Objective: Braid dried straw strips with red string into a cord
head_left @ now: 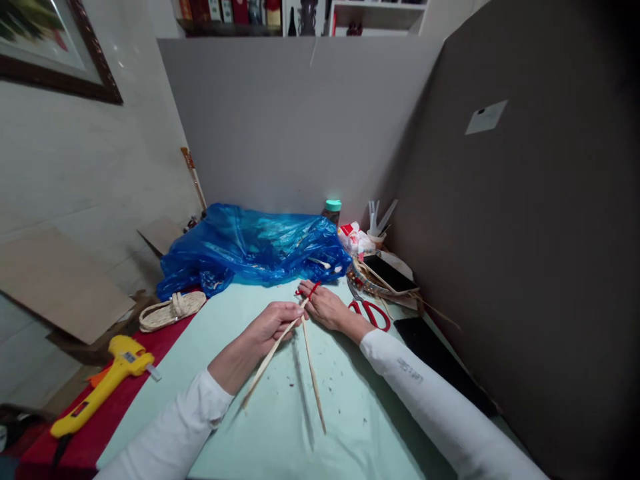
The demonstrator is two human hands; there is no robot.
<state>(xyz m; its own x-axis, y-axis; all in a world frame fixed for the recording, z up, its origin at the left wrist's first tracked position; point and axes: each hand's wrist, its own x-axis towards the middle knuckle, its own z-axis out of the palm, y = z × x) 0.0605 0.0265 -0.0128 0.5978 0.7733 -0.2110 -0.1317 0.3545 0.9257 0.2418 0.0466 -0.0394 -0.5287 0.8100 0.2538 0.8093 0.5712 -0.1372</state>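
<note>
My left hand [275,323] pinches two pale straw-like strips [270,357] near their meeting point. The strips fan out toward me in a narrow upside-down V, with their loose ends over the green cloth. Just beyond that pinch, my right hand [324,307] is closed around the far end, its fingers pointing forward and left. A fuzzy red cord [314,291] crosses its fingers and meets the strips there. How the cord is wound, and the right fingertips, are partly hidden. Red-handled scissors [370,313] lie right of my right wrist.
A crumpled blue plastic bag [250,247] spans the back. At left lie a yellow glue gun [115,380] and a coil of pale braid [173,311]. A phone [390,273], a jar with a green lid [332,212] and a black strip [440,360] sit to the right.
</note>
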